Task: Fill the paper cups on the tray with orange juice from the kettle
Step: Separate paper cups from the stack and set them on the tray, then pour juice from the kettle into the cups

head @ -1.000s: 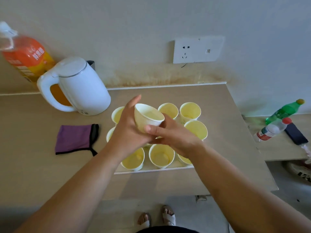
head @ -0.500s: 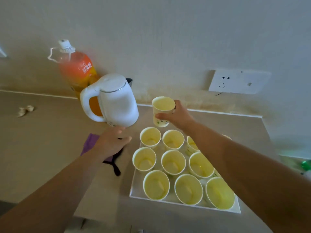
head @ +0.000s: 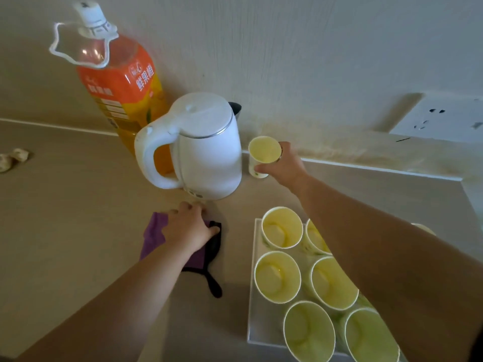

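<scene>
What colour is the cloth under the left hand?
The cloth is purple with black trim; head view.

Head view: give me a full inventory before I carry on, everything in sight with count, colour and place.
kettle: one, white, on the counter by the wall, centre.
juice bottle: one, orange with a white cap, behind the kettle's handle.
held cup: one, pale yellow inside, right of the kettle.
tray cups: six plainly seen, a seventh rim beyond the forearm, pale yellow inside, on the tray.
tray: one, white, front right.
cloth: one, purple with black trim, in front of the kettle.
scraps: two, off-white, far left.
socket: one, white, wall at right.
counter: one, beige.
left grip: over the cloth.
right grip: round the held cup.
</scene>
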